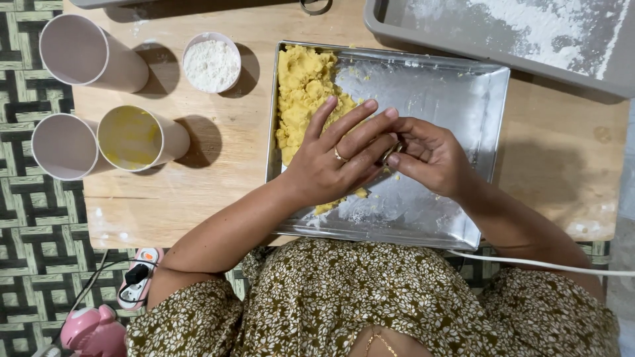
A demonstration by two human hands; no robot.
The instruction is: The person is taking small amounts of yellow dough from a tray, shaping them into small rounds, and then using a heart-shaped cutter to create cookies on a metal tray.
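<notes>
A rectangular metal tray (456,99) lies on a low wooden table (225,145). Crumbly yellow dough (301,86) fills its left part. My left hand (337,155) rests flat over the lower dough, fingers spread and pointing right, with a ring on one finger. My right hand (426,155) sits just to its right, fingertips touching the left hand's fingertips; they seem to pinch a finger there, and I cannot tell if anything is held.
Left of the tray stand a small white bowl of flour (211,63), two pale cups (86,53) (63,147) and a cup with yellow residue (135,139). A floured grey tray (529,33) sits at top right. A power strip (135,277) and white cable (542,264) lie near me.
</notes>
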